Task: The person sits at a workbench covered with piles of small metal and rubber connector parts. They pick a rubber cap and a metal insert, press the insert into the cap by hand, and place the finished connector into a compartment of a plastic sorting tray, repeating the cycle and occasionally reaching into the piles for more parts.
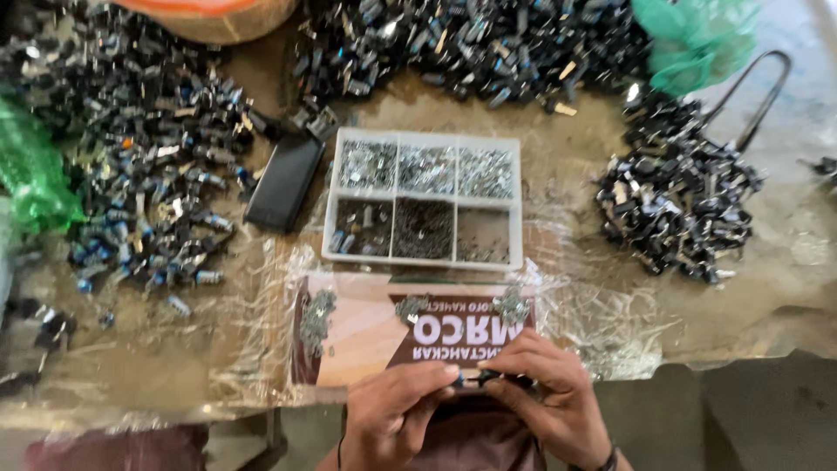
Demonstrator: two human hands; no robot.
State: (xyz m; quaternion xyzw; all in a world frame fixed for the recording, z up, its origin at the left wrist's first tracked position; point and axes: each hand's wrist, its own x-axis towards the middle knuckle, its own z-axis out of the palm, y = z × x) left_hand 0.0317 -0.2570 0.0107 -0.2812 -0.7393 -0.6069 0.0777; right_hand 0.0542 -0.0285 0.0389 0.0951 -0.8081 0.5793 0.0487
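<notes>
My left hand (392,408) and my right hand (545,392) meet at the table's near edge, both pinching one small dark part with a blue end (478,377) between their fingertips. Under them lies a printed cardboard sheet (366,327) with three little heaps of metal bits on it. Just beyond stands a white tray (425,258) with six compartments, holding small silver and dark parts.
Big piles of dark and blue small parts lie at the left (148,174), along the back (471,44) and at the right (676,205). A black flat case (284,181) sits left of the tray. Green plastic bags (693,39) and a black cord loop are at the right.
</notes>
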